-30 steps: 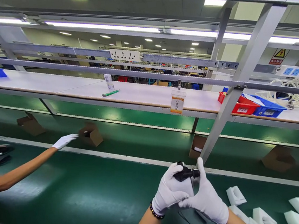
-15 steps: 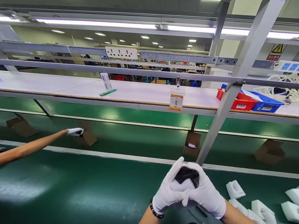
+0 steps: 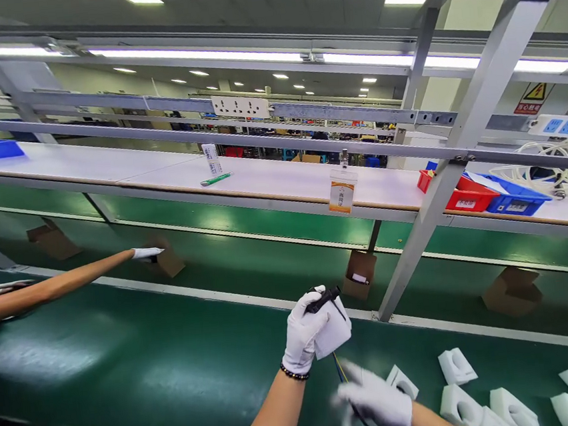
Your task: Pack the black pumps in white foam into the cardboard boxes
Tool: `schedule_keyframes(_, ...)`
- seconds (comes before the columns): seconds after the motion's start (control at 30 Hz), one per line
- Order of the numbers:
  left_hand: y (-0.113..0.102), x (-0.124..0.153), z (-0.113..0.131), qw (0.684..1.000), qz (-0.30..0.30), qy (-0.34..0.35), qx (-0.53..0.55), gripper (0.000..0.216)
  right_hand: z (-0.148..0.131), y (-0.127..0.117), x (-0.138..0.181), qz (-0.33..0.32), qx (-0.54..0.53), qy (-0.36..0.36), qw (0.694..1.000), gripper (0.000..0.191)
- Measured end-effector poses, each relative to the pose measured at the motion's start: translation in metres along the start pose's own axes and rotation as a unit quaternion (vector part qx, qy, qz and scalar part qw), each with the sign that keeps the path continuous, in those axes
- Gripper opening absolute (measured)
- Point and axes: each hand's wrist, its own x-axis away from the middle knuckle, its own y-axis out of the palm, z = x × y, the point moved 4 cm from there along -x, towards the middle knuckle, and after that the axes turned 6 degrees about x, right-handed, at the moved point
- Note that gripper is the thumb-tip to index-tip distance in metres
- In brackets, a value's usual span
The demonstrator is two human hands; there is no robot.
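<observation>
My left hand (image 3: 309, 331), in a white glove, is raised above the green belt and closed on a small black part (image 3: 322, 298) together with a white foam piece (image 3: 334, 332). A thin wire (image 3: 340, 369) hangs from the part down to my right hand (image 3: 375, 402). That hand is lower, near the bottom edge, gloved and blurred by motion; its fingers seem to pinch the wire.
White foam pieces (image 3: 457, 365) lie on the green conveyor belt (image 3: 128, 368) at the lower right. Brown cardboard boxes (image 3: 359, 274) ride the far belt. A co-worker's gloved hand (image 3: 146, 253) reaches to a box (image 3: 168, 261) at left. Metal frame posts (image 3: 429, 216) stand ahead.
My hands have come apart: the left lifted with the black part, the right dropped down along the wire. The co-worker's hand stays at the box.
</observation>
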Motion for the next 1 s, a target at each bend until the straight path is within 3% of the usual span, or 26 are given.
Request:
schedule_keyframes(0.07, -0.01, -0.005, 0.004, 0.999, -0.009, 0.014, -0.05, 0.037, 0.007, 0.005, 0.017, -0.055, 0.175, 0.042, 0.982, 0.041)
schedule_keyframes(0.13, -0.012, -0.005, 0.008, 0.99, -0.052, 0.043, -0.128, 0.033, -0.014, -0.01, 0.034, -0.02, 0.342, -0.023, 0.939, 0.03)
schedule_keyframes(0.23, 0.002, 0.007, 0.011, 0.951, -0.161, 0.098, -0.246, 0.023, -0.078, -0.039, 0.051, 0.031, 0.525, -0.19, 0.829, 0.044)
schedule_keyframes(0.3, 0.018, 0.023, 0.007, 0.921, -0.249, 0.102, -0.281, 0.018, -0.117, -0.053, 0.05, 0.008, 0.614, -0.282, 0.737, 0.05)
schedule_keyframes(0.37, 0.033, 0.042, -0.001, 0.905, -0.322, 0.062, -0.272, 0.023, -0.141, -0.065, 0.038, -0.001, 0.636, -0.32, 0.702, 0.041)
schedule_keyframes(0.43, 0.039, 0.06, -0.009, 0.92, -0.339, -0.007, -0.197, 0.052, -0.147, -0.076, 0.021, 0.01, 0.615, -0.301, 0.729, 0.022)
schedule_keyframes(0.53, 0.036, 0.08, -0.017, 0.944, -0.309, -0.095, -0.057, 0.113, -0.129, -0.085, -0.001, 0.015, 0.494, -0.23, 0.838, 0.015)
schedule_keyframes(0.6, 0.031, 0.09, -0.021, 0.945, -0.304, -0.111, -0.05, 0.131, -0.105, -0.086, -0.011, 0.005, 0.338, -0.172, 0.925, 0.016)
schedule_keyframes(0.67, 0.024, 0.094, -0.024, 0.947, -0.294, -0.11, -0.064, 0.135, -0.078, -0.084, -0.018, 0.008, 0.192, -0.118, 0.974, 0.014)
schedule_keyframes(0.77, 0.013, 0.091, -0.031, 0.958, -0.252, -0.119, -0.067, 0.121, -0.045, -0.076, -0.023, 0.05, 0.096, -0.084, 0.991, 0.004)
schedule_keyframes(0.87, 0.004, 0.081, -0.037, 0.975, -0.174, -0.099, -0.092, 0.091, -0.019, -0.062, -0.024, 0.124, 0.032, -0.065, 0.99, 0.021)
schedule_keyframes(1.0, 0.003, 0.075, -0.04, 0.982, -0.104, -0.157, -0.003, 0.084, 0.008, -0.041, -0.021, 0.18, -0.105, -0.008, 0.978, 0.029)
